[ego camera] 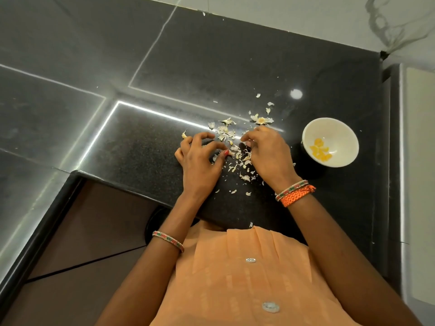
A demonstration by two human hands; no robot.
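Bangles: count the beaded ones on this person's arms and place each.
2. The left bangle sits partway up the left forearm. The right bangle hugs the right wrist, right beside an orange thread band. None looks hidden.

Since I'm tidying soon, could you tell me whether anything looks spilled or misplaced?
Garlic skins lie scattered over the black countertop around the left hand and right hand; peeled cloves sit neatly inside the white bowl.
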